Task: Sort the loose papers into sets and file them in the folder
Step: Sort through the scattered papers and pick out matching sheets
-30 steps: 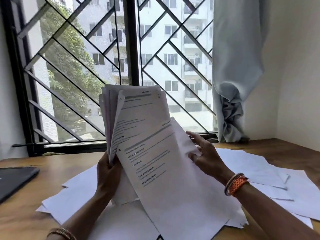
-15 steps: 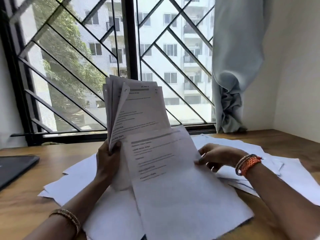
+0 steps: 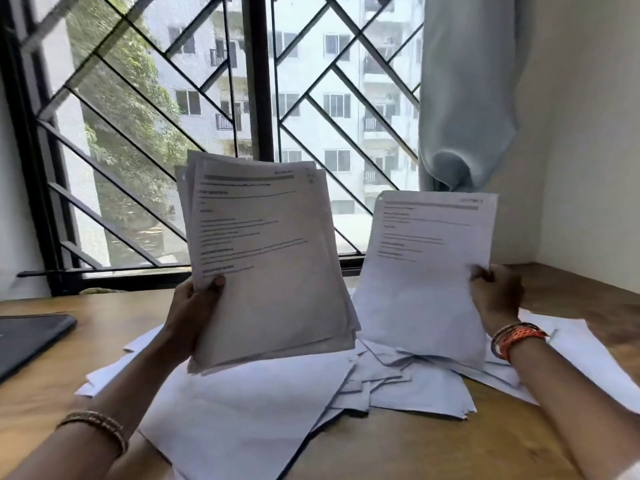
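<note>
My left hand point(image 3: 192, 308) grips a stack of printed papers point(image 3: 270, 265) by its lower left edge and holds it upright above the table, thumb on the front sheet. My right hand point(image 3: 498, 296) pinches a single printed sheet point(image 3: 426, 278) at its right edge and holds it upright beside the stack, a small gap between the two. Below them, several loose white papers point(image 3: 249, 407) lie scattered and overlapping on the wooden table point(image 3: 415, 448). A dark flat object point(image 3: 31, 337), possibly the folder, lies at the left edge of the table.
A barred window point(image 3: 256, 133) runs along the far side of the table, with a pale curtain point(image 3: 467, 98) bunched at its right. A white wall closes the right side. More sheets point(image 3: 585, 355) spread toward the right table edge.
My right hand let the earlier sheet drop flat onto the pile, then raised a single sheet upright on the right. My left hand's stack now faces me squarely.
</note>
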The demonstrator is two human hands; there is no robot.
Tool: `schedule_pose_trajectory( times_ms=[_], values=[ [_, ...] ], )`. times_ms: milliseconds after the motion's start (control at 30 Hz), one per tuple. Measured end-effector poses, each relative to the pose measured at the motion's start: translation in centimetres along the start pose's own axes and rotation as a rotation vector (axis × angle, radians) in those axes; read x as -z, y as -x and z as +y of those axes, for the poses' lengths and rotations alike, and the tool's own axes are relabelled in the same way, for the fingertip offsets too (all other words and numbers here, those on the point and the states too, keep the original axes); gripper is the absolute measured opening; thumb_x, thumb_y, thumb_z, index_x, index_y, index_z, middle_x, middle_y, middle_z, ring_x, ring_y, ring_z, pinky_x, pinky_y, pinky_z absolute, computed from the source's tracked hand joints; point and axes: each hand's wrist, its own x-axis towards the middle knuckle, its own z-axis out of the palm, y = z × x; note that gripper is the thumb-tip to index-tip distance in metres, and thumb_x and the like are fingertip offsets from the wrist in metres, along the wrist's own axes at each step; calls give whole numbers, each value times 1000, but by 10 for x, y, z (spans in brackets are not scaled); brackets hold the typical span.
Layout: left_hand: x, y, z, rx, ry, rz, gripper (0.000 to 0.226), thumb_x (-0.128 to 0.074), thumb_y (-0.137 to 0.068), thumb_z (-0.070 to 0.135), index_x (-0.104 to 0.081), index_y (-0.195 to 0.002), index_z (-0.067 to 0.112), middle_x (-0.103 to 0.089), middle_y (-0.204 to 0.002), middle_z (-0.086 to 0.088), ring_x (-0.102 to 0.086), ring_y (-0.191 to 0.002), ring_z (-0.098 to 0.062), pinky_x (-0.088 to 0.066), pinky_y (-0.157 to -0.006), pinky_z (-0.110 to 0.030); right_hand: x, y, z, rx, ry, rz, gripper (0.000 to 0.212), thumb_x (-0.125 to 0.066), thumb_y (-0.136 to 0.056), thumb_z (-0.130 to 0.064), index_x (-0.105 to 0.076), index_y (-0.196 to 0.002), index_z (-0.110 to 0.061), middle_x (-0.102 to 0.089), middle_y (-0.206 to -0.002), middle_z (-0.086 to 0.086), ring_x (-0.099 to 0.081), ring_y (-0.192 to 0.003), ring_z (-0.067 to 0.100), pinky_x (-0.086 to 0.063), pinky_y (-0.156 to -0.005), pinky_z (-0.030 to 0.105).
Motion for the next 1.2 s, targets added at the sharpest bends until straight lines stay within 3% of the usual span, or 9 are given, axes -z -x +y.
schedule_pose_trajectory(
  times_ms=[167, 233, 400, 533, 767, 867, 967, 1067, 1200],
  values=[
    [-22, 5, 0, 37, -21, -91, 19, -52, -95, 8, -64, -83, 15, -69, -72, 1, -61, -65, -17, -52, -64, -30, -40, 37, -42, -54, -285, -304, 17, -63, -87, -16, -70, -72, -12, -57, -57, 2, -47, -52, 7, -38, -58, 26],
    [-26, 9, -3, 53, -79, -156, 18, -53, -95, 9, -65, -84, 16, -70, -65, 8, -64, -61, -14, -55, -56, -25, -54, 57, -54, -102, -381, -407, 27, -60, -89, -6, -70, -69, -20, -61, -61, -6, -49, -52, 1, -42, -54, 22],
    [-22, 13, -5, 24, -174, -198, 18, -61, -80, 32, -69, -91, 21, -74, -85, 2, -69, -79, -27, -58, -73, -43, -62, 78, -62, -188, -468, -547, 24, -57, -89, -12, -73, -72, -14, -73, -85, 11, -64, -80, 24, -55, -78, 48],
    [-34, 19, -8, 69, -126, -225, 12, -58, -93, 14, -66, -89, 21, -72, -70, 10, -67, -65, -12, -55, -57, -23, -51, 88, -65, -194, -557, -630, 21, -61, -85, 8, -72, -83, -10, -72, -88, 9, -66, -83, 24, -57, -82, 42],
    [-46, 24, -12, 49, -134, -59, 11, -59, -88, 22, -65, -80, 25, -67, -80, 0, -61, -77, -25, -52, -75, -39, -47, 85, -76, -157, -551, -642, 20, -61, -87, 1, -72, -82, -14, -73, -89, 8, -67, -85, 25, -57, -77, 37],
    [-46, 20, -1, -11, -102, 33, 12, -56, -77, 33, -65, -75, 26, -66, -78, 2, -60, -77, -23, -52, -78, -46, -50, 73, -84, -295, -604, -662, 29, -48, -99, -21, -68, -80, -14, -71, -77, 3, -65, -75, 24, -55, -68, 36],
    [-48, 13, 16, -150, -114, 138, 7, -58, -83, 29, -62, -83, 23, -63, -78, 1, -58, -73, -16, -51, -74, -41, -43, 50, -112, -353, -639, -921, 44, -40, -97, -52, -65, -85, -17, -66, -70, 1, -58, -60, 17, -47, -56, 26],
    [-55, 3, 44, -281, -22, 76, 3, -60, -91, 14, -62, -92, 16, -64, -76, 6, -58, -60, 2, -50, -60, -24, -41, 29, -150, -164, -685, -921, 22, -60, -89, -24, -67, -103, -9, -73, -86, 8, -68, -74, 24, -56, -69, 34],
    [-44, -7, 72, -151, 106, -118, 13, -71, -77, 25, -69, -89, 20, -73, -77, 7, -68, -74, -13, -58, -67, -29, -44, 20, -167, -135, -772, -863, 25, -65, -76, -4, -65, -101, -4, -69, -89, 14, -66, -73, 26, -57, -66, 34]
  ],
)
